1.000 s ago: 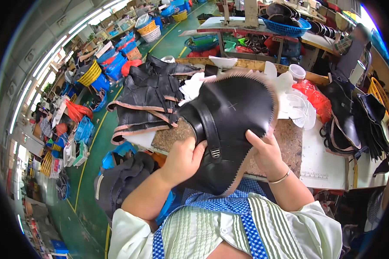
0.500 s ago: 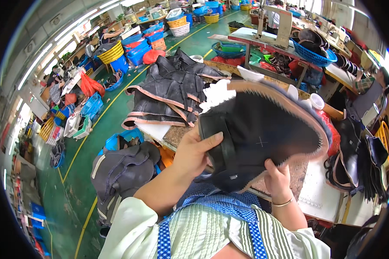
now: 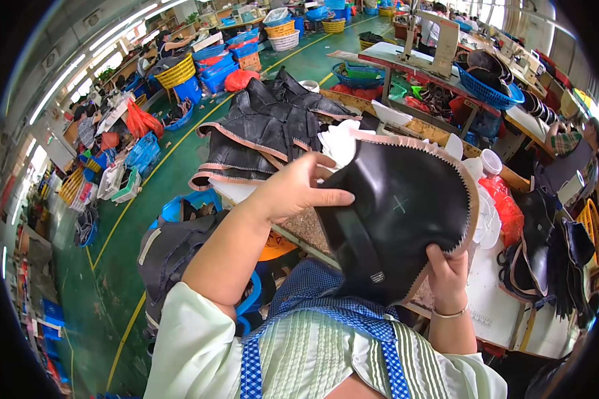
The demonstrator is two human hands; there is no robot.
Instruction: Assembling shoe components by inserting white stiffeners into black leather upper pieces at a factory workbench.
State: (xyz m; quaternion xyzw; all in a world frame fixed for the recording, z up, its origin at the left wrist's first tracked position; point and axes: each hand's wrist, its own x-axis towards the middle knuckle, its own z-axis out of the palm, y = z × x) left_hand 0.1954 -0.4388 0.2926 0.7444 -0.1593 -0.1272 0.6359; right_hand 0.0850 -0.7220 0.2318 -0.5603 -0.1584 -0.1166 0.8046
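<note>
I hold a black leather piece (image 3: pixel 406 213) with a zigzag tan edge, a strap and a chalk cross up in front of me. My right hand (image 3: pixel 446 272) grips its lower right edge from below. My left hand (image 3: pixel 293 189) lies flat against its left side, fingers stretched out and pressing on it. Behind the piece is a brown speckled work table (image 3: pixel 299 229), with a stack of similar black pieces (image 3: pixel 266 130) on its far left end.
White cut pieces (image 3: pixel 339 143) and a red bag (image 3: pixel 506 206) lie on the table. More black leather parts (image 3: pixel 546 259) hang at the right. A dark pile (image 3: pixel 173 246) sits in a bin at the left. Baskets and crates (image 3: pixel 206 66) line the green floor (image 3: pixel 126 253).
The leather piece has turned and moved to the right. My left hand went from gripping its edge to lying flat on its side. The view swung left.
</note>
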